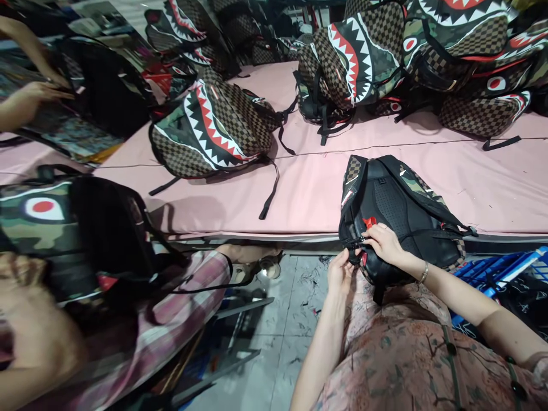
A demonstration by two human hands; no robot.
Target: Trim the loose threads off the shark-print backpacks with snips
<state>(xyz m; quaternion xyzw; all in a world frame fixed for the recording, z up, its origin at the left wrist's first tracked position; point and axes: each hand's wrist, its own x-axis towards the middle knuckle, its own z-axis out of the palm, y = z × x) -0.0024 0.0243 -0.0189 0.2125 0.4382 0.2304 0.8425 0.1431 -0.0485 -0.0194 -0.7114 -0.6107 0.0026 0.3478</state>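
A backpack (385, 197) with a black padded back panel and checkered and camouflage edges leans between my lap and the pink table edge, its back facing up. My left hand (340, 271) is closed, pinching the lower end of the backpack strap (354, 244) on the left side. Just right of it, my right hand (383, 242) is closed on the same black strap, fingertips bent down beside a small red piece (369, 222). What exactly lies under the fingertips is partly hidden. The other shoulder strap (428, 200) lies loose across the panel.
A shark-mouth backpack (214, 128) lies on the pink table (308, 188). More backpacks (355, 60) are heaped at the back right. On the left, a co-worker handles a backpack (111, 222) on the lap. A blue crate (500, 274) stands at my right.
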